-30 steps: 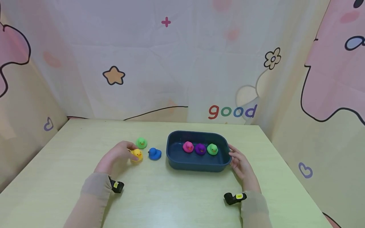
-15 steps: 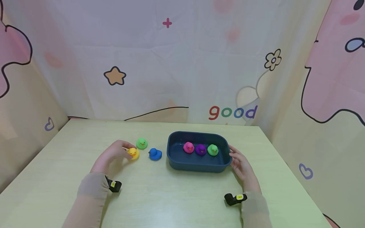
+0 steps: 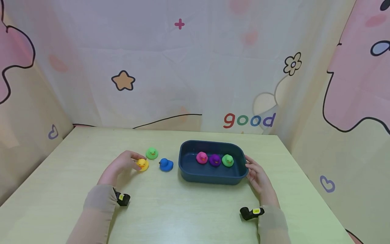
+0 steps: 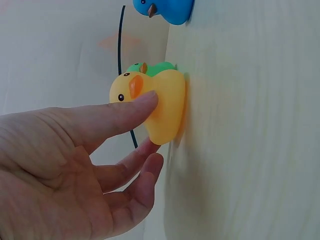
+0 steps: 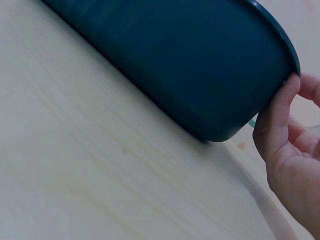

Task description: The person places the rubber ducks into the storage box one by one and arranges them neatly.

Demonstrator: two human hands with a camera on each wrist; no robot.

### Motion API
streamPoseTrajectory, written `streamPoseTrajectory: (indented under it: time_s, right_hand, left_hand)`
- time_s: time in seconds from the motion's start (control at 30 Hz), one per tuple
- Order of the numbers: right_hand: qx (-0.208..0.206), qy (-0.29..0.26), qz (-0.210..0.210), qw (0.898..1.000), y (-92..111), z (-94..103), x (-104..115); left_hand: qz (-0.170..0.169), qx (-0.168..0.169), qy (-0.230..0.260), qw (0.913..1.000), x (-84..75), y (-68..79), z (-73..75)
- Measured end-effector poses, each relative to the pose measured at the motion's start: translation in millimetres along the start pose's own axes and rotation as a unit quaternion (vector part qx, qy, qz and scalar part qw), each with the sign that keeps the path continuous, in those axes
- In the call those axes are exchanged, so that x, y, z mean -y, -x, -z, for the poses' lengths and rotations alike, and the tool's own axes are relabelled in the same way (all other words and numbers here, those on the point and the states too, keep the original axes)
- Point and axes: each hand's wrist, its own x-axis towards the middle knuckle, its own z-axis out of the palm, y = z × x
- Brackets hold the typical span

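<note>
My left hand pinches a yellow rubber duck, thumb across its front and fingers behind it. The duck sits at the tabletop, its base partly in shadow. Just behind it is a green rubber duck, and a blue rubber duck lies to its right. At the right end of a dark blue basin, my right hand rests its fingers against the outer wall near the rim. Inside the basin, a pink duck, a purple duck and a second green duck stand in a row.
The light wooden table is bounded by a printed cloth backdrop behind and at both sides. Each wrist carries a small black camera, the left camera and the right camera.
Within the first half second my left hand shifted the yellow duck slightly left, away from the blue duck. Since then it has barely moved. My right hand and the basin stay put.
</note>
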Motion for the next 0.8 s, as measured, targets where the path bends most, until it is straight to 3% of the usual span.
streamPoseTrajectory:
  time_s: [0.37, 0.63, 0.8]
  right_hand:
    - [0.0, -0.004, -0.004, 1.0, -0.7, 0.3, 0.6]
    - [0.0, -0.005, -0.005, 1.0, -1.6, 0.8, 0.7]
    - [0.005, -0.002, -0.002, 1.0, -0.5, 0.7, 0.5]
  left_hand:
    - [-0.001, 0.003, 0.0, 1.0, 0.0, -0.4, 1.1]
    - [0.036, 0.012, 0.002, 0.9993, 1.2, -3.8, 0.8]
    - [0.039, 0.015, 0.008, 0.9991, 1.2, -4.8, -2.5]
